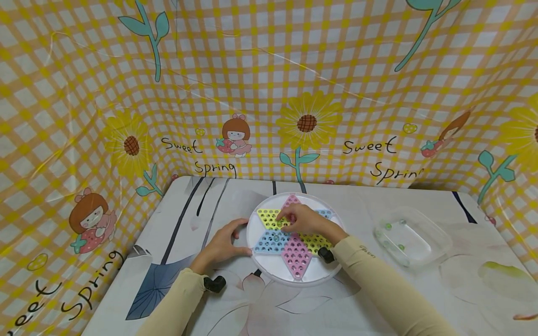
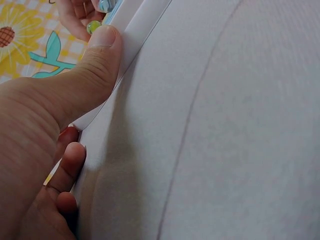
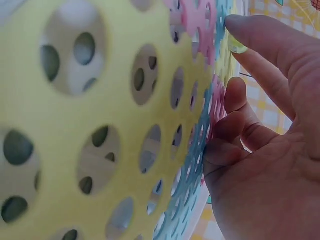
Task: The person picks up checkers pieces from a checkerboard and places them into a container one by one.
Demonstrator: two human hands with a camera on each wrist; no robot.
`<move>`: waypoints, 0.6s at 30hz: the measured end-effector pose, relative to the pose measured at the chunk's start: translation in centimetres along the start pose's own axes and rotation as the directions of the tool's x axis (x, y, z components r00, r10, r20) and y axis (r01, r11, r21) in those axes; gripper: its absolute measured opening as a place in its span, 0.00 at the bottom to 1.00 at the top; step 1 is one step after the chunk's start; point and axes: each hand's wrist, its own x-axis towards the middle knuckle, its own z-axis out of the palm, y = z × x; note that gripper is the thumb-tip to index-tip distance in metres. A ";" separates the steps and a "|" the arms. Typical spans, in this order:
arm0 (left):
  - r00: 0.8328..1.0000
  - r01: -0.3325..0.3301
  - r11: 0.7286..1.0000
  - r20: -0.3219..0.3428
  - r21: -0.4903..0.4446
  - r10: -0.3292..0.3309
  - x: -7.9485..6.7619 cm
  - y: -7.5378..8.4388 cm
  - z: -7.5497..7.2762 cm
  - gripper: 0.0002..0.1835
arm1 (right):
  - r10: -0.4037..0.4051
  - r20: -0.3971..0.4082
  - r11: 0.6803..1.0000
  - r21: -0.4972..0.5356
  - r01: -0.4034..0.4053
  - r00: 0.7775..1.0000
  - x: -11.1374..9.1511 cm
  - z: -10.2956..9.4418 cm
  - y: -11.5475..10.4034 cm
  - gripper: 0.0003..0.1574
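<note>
A round white Chinese checkers board (image 1: 269,268) lies on the table, with a star of yellow, blue and pink perforated sections. My left hand (image 1: 224,245) holds its left rim, thumb (image 2: 102,40) against the edge and fingers curled lower along it. Over the far-left yellow section, my right hand (image 1: 300,218) pinches a green glass marble (image 3: 237,46) between thumb and index finger, its other fingers curled near the board. Another marble (image 1: 276,238) sits in the near-left blue section.
A clear plastic tub (image 1: 437,252) with several green marbles stands right of the board. Yellow checked cloth (image 1: 260,93) rises behind and beside the table. A dark wrist strap piece (image 1: 325,254) overhangs the board's right side.
</note>
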 end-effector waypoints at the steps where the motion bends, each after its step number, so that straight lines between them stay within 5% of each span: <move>1: 1.000 -0.002 1.000 0.000 -0.003 0.002 0.0 0.0 0.0 0.49 | 0.004 0.001 1.000 -0.002 -0.004 1.000 0.0 0.0 0.0 0.17; 18: 1.000 -0.013 1.000 0.003 0.008 0.013 -0.1 0.2 0.0 0.49 | -0.001 -0.033 1.000 -0.016 0.000 0.999 0.0 0.4 0.1 0.10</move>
